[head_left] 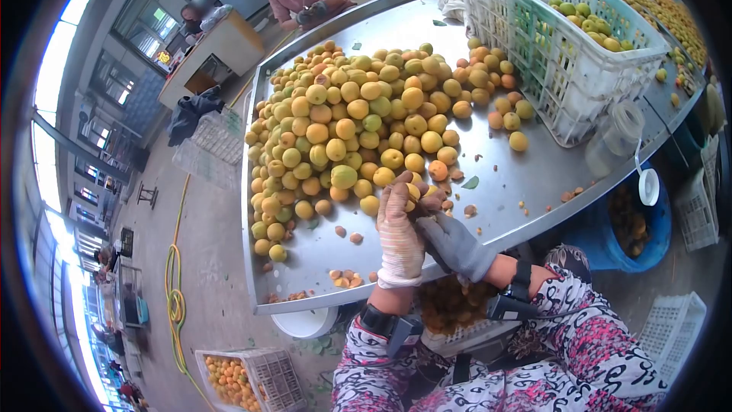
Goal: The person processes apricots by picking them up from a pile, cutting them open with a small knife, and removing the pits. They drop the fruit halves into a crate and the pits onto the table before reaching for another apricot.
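Mostly unfinished: both hands, left and right, grip one apricot; a big apricot pile waits on the counter, few pits out.

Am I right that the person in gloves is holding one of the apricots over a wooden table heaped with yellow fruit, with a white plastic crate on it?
Not quite: the table is shiny metal, not wooden, as the head view shows. The rest holds: the gloved left hand and right hand hold an apricot beside the heap of yellow fruit, and a white plastic crate stands on the table.
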### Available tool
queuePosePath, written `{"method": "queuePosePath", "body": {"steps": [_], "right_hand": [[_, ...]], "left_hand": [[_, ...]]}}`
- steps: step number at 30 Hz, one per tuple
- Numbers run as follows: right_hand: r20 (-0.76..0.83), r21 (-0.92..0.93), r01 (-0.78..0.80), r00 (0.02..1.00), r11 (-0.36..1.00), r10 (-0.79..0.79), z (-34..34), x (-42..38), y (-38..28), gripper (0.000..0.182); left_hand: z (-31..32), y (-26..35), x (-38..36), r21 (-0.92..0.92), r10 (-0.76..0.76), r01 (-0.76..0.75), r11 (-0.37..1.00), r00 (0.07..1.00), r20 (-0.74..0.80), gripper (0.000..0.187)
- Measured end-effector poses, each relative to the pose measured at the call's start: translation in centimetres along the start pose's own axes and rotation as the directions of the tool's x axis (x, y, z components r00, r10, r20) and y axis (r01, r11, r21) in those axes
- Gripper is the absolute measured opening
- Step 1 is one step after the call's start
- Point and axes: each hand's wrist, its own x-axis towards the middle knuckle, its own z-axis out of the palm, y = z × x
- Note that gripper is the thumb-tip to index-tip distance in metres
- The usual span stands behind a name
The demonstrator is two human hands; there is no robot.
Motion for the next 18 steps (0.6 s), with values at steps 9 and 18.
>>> {"method": "queuePosePath", "body": {"steps": [9,18], "right_hand": [[0.199,-0.115,0.051,0.98,0.992,-0.028,-3.4,-0.1,-3.0,0.031],[0.146,0.386,-0.233,0.971,0.893,0.19,-5.5,1.9,-2.7,0.035]], "left_hand": [[-3.5,1.6,2.3,-0.237,0.042,-0.039,0.971,0.999,0.01,0.035],[-0.5,-1.1,-1.0,0.689,0.245,-0.722,0.071,0.682,0.689,0.04]]}}
